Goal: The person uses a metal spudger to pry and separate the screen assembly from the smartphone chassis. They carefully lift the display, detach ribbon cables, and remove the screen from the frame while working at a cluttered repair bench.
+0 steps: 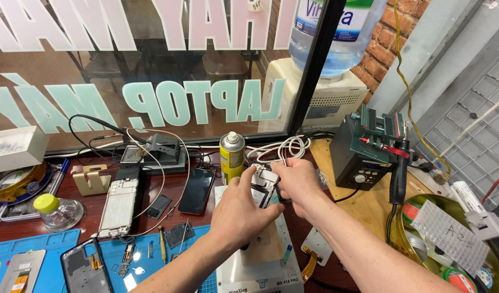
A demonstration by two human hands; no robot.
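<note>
Holding the phone frame [264, 186] above the tabletop's [363, 209] heating plate [263, 244], your left hand [244, 209] pinches its lower edge, right hand [298, 182] grips its top; beside them, a round tin [409, 239] holds tape rolls [460, 279].

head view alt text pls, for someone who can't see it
Two bare hands, left hand and right hand, hold a small phone part above a white heating platform. Around them lie a yellow spray can, opened phones and blue mats on a cluttered bench.

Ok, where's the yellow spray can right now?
In the head view, the yellow spray can stands upright behind the left hand, beside the dark phone.
</note>
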